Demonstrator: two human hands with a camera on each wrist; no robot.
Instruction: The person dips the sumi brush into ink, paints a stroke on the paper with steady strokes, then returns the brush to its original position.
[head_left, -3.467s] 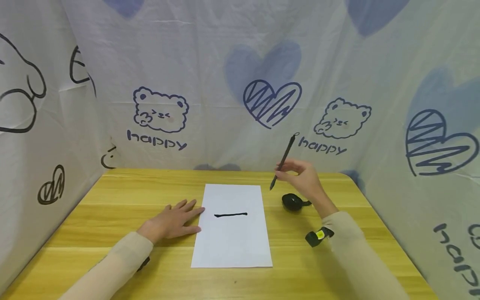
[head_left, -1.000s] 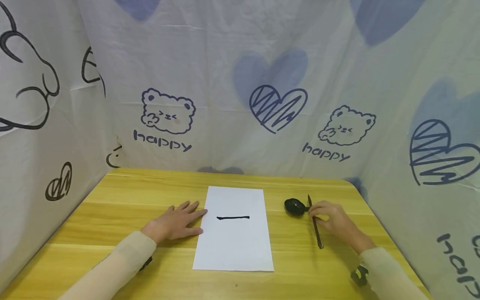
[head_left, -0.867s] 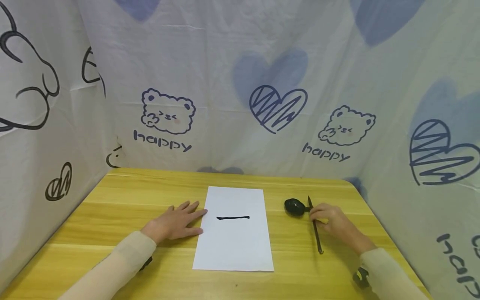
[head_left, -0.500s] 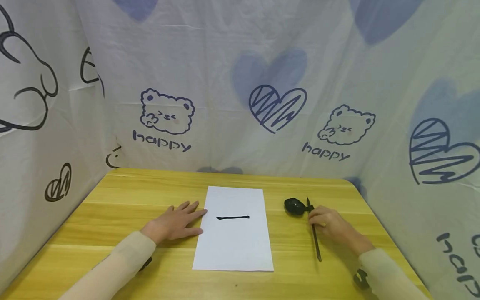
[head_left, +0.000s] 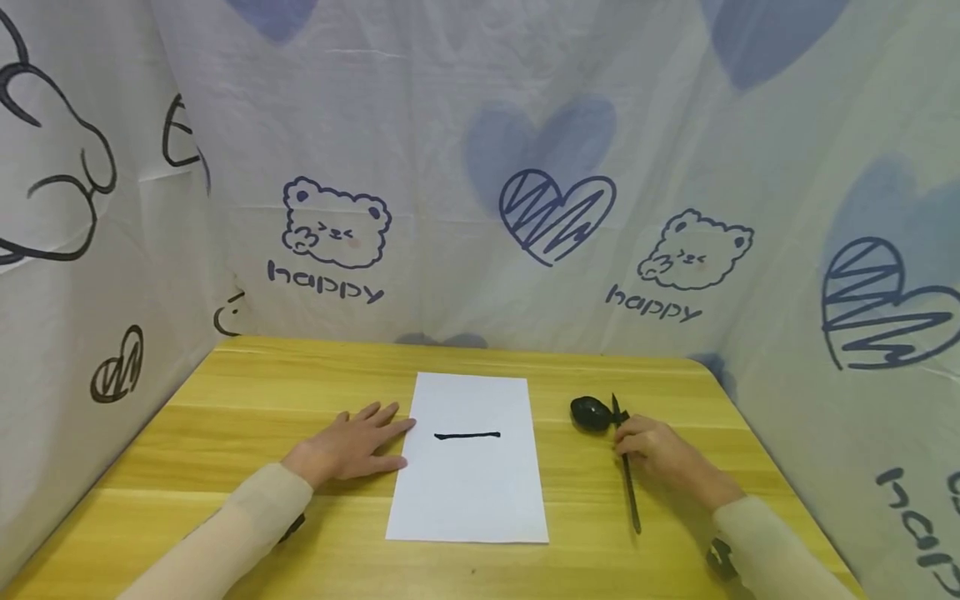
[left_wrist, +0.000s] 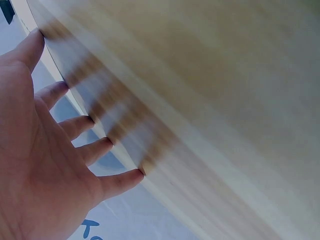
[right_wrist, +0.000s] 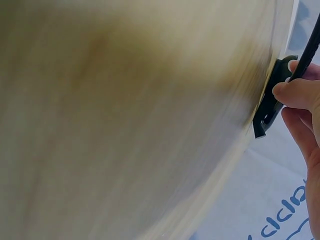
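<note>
My left hand (head_left: pixel 348 446) lies flat with spread fingers at the left edge of a white sheet of paper (head_left: pixel 465 492). Across the sheet's middle runs one black horizontal stroke (head_left: pixel 467 435). To the right of the paper, my right hand (head_left: pixel 660 454) pinches a dark writing brush (head_left: pixel 630 492) by its upper part, the pointed tip aimed away from me. The brush passes over the short handle of a small black ink dish (head_left: pixel 590 414). In the right wrist view, thumb and fingers hold the brush (right_wrist: pixel 309 50) close above the dish (right_wrist: pixel 270 100).
The yellow wooden table (head_left: pixel 300 550) carries the paper and dish. A pale cloth (head_left: pixel 450 292) with printed hearts, bears and lettering hangs behind the table and on both sides. A dark strap camera (head_left: pixel 722 558) sits at the right wrist.
My right hand has brought the brush down from beside the paper to the dish's handle, turning its tip away. Lately its rear end has sunk toward the table. The left hand stays put.
</note>
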